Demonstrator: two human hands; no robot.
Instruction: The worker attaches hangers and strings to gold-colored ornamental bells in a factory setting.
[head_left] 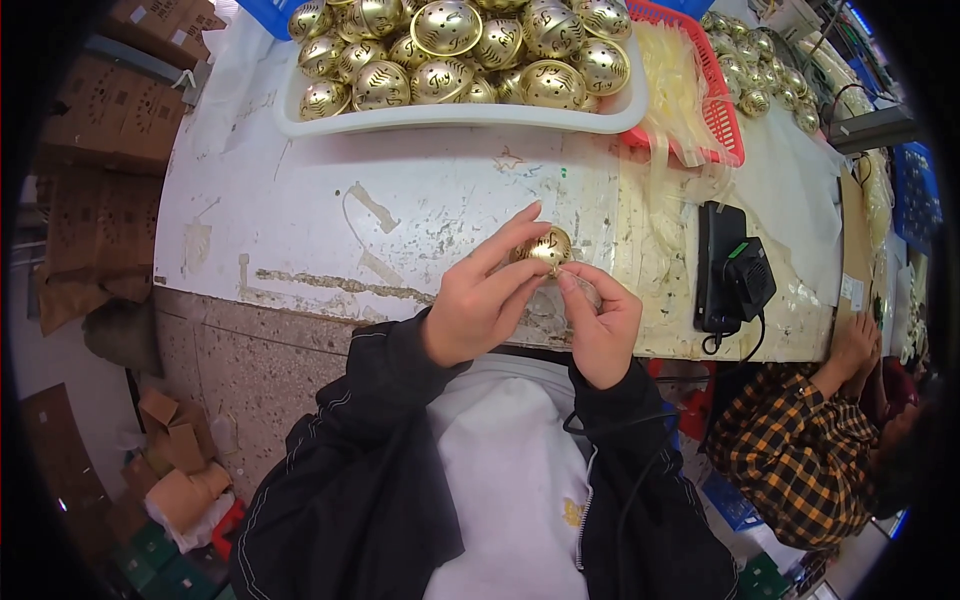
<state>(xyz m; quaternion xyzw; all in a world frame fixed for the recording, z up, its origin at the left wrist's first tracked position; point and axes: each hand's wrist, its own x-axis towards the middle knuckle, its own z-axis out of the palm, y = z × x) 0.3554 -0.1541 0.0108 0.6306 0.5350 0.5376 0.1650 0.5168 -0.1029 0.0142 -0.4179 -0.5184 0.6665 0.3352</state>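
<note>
Stage: one gold bell (546, 246) pinched in left hand (480, 300) grip, right hand (602, 322) fingertips touching | remaining: white tray (450, 117) beyond, heaped with bells, judged unprocessed

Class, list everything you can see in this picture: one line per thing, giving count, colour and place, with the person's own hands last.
gold ball: one, gold, pinched between both hands
white tray: one, white, far table edge, heaped with many gold balls
red basket: one, red, right of the tray, holding pale strips
black device: one, black, table right
table: one, worn white
co-worker's sleeve: one, yellow-black check, lower right
cardboard boxes: several, brown, left
left hand: holding the ball
right hand: holding the ball
</note>
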